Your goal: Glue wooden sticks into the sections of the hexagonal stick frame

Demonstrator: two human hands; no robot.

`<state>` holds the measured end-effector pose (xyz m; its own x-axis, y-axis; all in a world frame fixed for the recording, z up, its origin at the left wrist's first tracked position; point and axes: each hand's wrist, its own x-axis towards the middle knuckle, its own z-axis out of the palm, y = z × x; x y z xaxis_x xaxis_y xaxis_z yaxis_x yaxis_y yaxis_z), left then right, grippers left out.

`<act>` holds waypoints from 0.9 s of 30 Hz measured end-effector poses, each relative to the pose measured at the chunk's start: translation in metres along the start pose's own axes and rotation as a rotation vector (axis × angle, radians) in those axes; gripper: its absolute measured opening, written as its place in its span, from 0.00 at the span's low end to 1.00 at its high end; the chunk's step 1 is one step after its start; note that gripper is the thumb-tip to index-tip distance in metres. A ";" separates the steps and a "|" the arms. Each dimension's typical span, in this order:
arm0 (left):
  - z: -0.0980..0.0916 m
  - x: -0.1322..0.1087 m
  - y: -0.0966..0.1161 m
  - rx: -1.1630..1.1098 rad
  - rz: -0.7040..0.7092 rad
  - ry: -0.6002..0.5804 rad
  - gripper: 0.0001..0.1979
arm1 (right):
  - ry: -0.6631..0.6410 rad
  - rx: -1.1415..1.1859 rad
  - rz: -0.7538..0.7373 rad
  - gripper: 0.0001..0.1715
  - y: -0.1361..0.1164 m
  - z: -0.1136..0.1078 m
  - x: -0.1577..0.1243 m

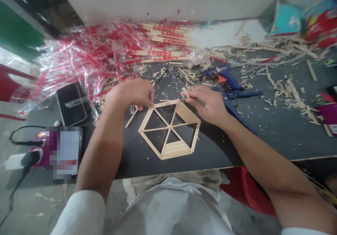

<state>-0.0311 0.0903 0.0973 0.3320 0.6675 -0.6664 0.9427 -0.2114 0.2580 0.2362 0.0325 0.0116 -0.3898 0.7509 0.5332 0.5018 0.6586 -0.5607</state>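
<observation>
A flat hexagonal frame of thin wooden sticks point(170, 126) lies on the dark table, with spokes meeting at its centre. Two of its wedges, at the upper right and the bottom, are partly filled with rows of sticks. My left hand point(134, 92) is closed at the frame's upper left corner, a fingertip against it; whatever it grips is hidden. A loose wooden stick point(131, 118) shows below that hand. Above the frame's upper right side, my right hand point(206, 103) pinches a short pale piece of wooden stick point(185, 93) between thumb and fingers.
Behind my right hand lie a blue glue gun point(223, 76) and blue-handled pliers point(234, 105). Clear wrappers point(79, 56) and packed chopsticks point(168, 34) heap at the back. Stick offcuts point(292, 91) litter the right. A phone point(71, 103) and a power strip point(39, 149) sit left.
</observation>
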 end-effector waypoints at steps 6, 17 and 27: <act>0.009 0.011 0.003 -0.063 0.083 -0.088 0.05 | -0.178 -0.030 -0.046 0.09 0.001 0.003 -0.003; 0.006 0.012 0.004 -0.030 0.119 -0.064 0.07 | -0.176 -0.115 -0.098 0.07 -0.014 0.023 -0.004; 0.007 0.014 -0.001 0.032 0.222 0.051 0.07 | -0.183 -0.103 -0.073 0.08 -0.017 0.036 -0.005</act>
<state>-0.0269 0.0948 0.0831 0.5298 0.6377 -0.5592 0.8478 -0.3788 0.3712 0.2021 0.0187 -0.0042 -0.5568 0.7040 0.4408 0.5400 0.7101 -0.4519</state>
